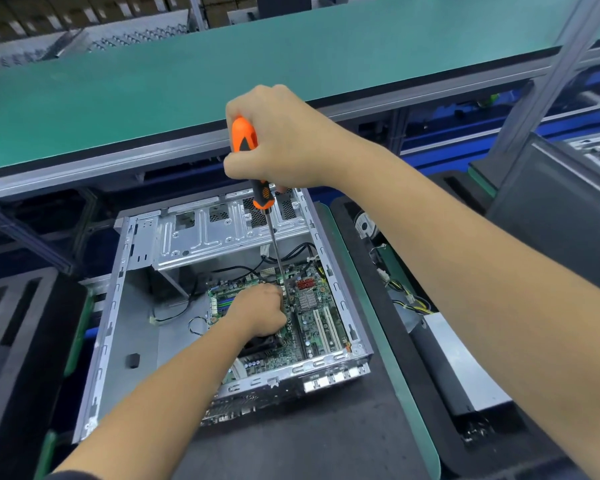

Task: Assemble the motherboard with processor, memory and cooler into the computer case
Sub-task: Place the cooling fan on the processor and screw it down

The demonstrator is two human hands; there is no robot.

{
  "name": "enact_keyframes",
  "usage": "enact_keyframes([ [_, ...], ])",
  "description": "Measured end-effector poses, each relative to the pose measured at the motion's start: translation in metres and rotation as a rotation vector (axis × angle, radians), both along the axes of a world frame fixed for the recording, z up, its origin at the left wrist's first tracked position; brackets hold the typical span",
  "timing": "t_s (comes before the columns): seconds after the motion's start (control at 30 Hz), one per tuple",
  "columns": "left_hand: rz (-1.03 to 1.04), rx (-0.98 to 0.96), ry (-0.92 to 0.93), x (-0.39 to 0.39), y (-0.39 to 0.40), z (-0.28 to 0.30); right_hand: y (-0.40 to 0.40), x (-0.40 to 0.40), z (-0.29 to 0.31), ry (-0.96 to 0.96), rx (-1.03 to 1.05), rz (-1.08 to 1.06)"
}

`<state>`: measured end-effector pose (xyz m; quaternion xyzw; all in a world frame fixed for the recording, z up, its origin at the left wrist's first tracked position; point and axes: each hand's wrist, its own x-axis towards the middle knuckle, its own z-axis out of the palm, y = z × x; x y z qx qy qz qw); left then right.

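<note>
On the table (291,452), covered by a dark mat, a silver computer case (111,334) lies on its side with its open face up. Inside it, toward the right, sits the green motherboard (321,318), with white slots, a small silver heat sink and a red part showing. A dark cooler (260,342) is mounted on the board but is mostly hidden under the left hand. Memory and processor cannot be made out clearly.

The right hand (281,140) is raised high above the case, its fingers wrapped tight around the orange and black handle of a long screwdriver (253,161). The thin metal shaft runs steeply down into the case, and its tip meets the board just beside the left hand.

The left hand (258,308) rests low on the board, fingers curled together right at the screwdriver tip. They seem to be steadying a screw or the tip itself, but anything held there is too small to see.

The step in hand looks like screwing the board down to the case floor. The next move likely calls for keeping the shaft upright on the screw, pressing lightly, and turning the handle until the screw seats, then going on to the remaining holes.

Black cables (291,252) loop inside the case above the board. A green shelf (153,91) runs across the scene behind it. No brand names, labels or writing can be read anywhere.
</note>
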<state>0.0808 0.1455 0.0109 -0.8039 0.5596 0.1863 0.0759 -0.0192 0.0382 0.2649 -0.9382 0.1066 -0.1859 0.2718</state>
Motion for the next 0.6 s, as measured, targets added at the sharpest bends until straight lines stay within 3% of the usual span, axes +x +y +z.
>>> enact_keyframes([
  [0.3, -0.025, -0.13, -0.028, -0.002, 0.005, -0.003, 0.0, -0.002, -0.004, 0.004, 0.029, -0.001],
  [0.37, 0.016, -0.165, 0.086, -0.003, 0.005, 0.003, 0.0, -0.002, -0.003, 0.002, 0.041, 0.001],
  [0.47, 0.249, -0.312, 0.431, 0.005, 0.001, 0.016, 0.0, 0.0, 0.001, -0.03, -0.004, -0.014],
  [0.53, 0.34, -0.47, 0.456, 0.015, 0.007, 0.024, 0.002, 0.002, 0.005, -0.065, 0.001, -0.007],
  [0.6, 0.286, -0.48, 0.402, 0.021, 0.019, 0.027, 0.005, 0.003, 0.009, -0.083, 0.011, 0.007],
])
